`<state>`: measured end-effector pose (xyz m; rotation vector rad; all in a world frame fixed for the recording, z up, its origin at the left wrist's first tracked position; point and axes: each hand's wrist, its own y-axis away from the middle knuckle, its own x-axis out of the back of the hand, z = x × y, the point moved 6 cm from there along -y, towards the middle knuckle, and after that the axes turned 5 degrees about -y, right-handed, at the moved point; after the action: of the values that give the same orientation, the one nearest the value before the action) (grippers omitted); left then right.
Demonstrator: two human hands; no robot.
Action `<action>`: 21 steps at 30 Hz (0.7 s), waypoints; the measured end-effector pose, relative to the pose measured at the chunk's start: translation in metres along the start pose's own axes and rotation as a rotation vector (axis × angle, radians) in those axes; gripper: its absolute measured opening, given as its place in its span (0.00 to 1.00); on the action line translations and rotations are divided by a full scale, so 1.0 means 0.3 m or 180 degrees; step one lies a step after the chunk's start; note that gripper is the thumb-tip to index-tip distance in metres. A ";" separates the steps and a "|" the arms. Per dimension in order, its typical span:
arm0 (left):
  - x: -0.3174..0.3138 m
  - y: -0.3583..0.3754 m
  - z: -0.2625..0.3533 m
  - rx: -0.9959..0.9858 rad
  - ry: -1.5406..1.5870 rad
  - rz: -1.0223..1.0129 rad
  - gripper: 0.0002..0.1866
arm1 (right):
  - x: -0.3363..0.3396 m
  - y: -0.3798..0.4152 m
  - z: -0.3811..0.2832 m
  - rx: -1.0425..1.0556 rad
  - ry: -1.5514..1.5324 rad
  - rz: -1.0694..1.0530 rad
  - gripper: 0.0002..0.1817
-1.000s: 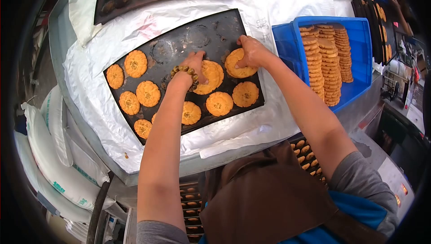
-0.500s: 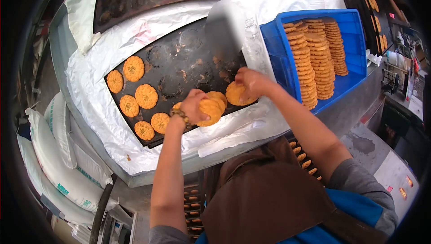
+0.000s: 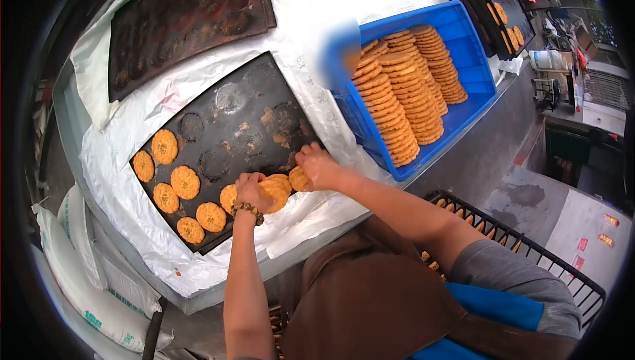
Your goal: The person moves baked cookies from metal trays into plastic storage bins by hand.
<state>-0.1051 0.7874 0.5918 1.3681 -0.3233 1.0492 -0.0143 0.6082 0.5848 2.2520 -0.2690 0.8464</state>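
My left hand (image 3: 250, 190) is closed around a small overlapping stack of round golden cookies (image 3: 275, 192) at the near edge of the dark baking tray (image 3: 235, 132). Just to its right, my right hand (image 3: 319, 167) has its fingers closed on another cookie (image 3: 299, 179), close beside the stack. A single cookie (image 3: 227, 197) shows partly behind my left hand. Several more flat cookies (image 3: 185, 182) with specks on top lie along the tray's left side. My fingers partly hide the cookies that I hold.
A blue crate (image 3: 475, 62) on the right holds tall stacks of cookies (image 3: 395, 98). Behind the tray lies another dark tray (image 3: 192, 22) on white sheeting (image 3: 301, 42). Trays with cookies (image 3: 501, 12) stand far right. A black rack (image 3: 529, 244) is below; white sacks (image 3: 92, 280) lie left.
The view has swung right, so the tray and crate appear farther left. My right hand has brought its cookie closer to the stack in my left hand.
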 end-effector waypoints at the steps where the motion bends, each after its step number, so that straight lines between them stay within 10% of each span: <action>1: 0.009 0.000 0.005 -0.0017 -0.0015 0.0024 0.34 | 0.019 0.016 -0.015 0.0001 -0.0250 0.0125 0.41; 11: -0.022 0.207 -0.085 0.0493 0.2102 0.0265 0.34 | 0.704 0.475 -0.074 0.1057 -0.1192 0.1472 0.34; 21: -0.012 0.472 0.025 0.1108 0.2183 0.0984 0.31 | 1.078 0.400 0.524 0.1092 0.0408 0.2189 0.32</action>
<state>-0.2115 0.7590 0.6811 1.1865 0.1746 1.8215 0.2615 0.4294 0.7738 2.4232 -0.9326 1.4756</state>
